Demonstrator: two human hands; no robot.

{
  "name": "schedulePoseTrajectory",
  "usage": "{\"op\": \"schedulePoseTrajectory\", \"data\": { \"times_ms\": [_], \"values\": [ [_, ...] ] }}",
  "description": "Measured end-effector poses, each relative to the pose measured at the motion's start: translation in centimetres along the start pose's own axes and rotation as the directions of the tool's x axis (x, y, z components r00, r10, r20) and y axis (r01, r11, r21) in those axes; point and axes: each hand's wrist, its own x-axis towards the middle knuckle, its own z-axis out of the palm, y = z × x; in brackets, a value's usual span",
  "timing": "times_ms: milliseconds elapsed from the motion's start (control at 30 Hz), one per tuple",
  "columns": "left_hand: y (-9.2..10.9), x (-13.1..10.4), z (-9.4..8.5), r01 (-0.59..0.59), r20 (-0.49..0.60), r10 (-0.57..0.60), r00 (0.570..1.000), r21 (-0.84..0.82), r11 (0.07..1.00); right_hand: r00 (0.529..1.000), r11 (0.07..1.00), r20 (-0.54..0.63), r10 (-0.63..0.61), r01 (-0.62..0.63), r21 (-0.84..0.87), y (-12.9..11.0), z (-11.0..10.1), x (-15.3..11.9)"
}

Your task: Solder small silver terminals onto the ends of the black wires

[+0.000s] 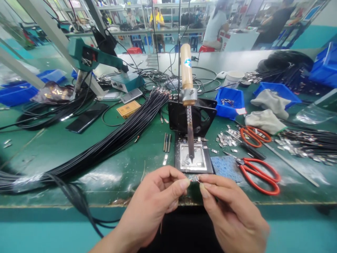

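A small silvery metal piece (194, 178) shows between my two hands at the table's front edge. My left hand (158, 200) is closed in a pinch at its left end, thumb against the curled fingers. The thumb and fingertips of my right hand (229, 203) pinch the right end. Just beyond stands a soldering iron (187, 77) with a wooden handle, mounted upright, tip down. Its tip is over a shallow square metal tray (182, 165) that holds a few small metal bits. A black fan (175, 117) stands behind the iron.
Red-handled scissors (273, 177) and a blue sponge (225, 167) lie to the right, near scattered metal connectors (228, 139). A thick bundle of black cables (105, 147) crosses the left side. Blue bins (230, 100) stand further back. A green heat gun (89, 56) hangs at upper left.
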Motion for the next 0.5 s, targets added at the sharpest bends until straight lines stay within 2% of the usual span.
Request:
{"op": "schedulePoseTrajectory", "data": {
  "times_ms": [233,500],
  "values": [
    [-0.1,0.2,-0.3,-0.006,-0.020,0.007,1.000,0.033,0.999,0.999,0.997,0.032,-0.028,0.030,-0.074,-0.6,0.1,0.8],
    [0.5,0.9,-0.2,0.031,-0.053,-0.032,0.998,-0.019,0.999,0.999,0.994,-0.009,-0.037,0.036,-0.103,-0.7,0.6,1.2]
  ]
}}
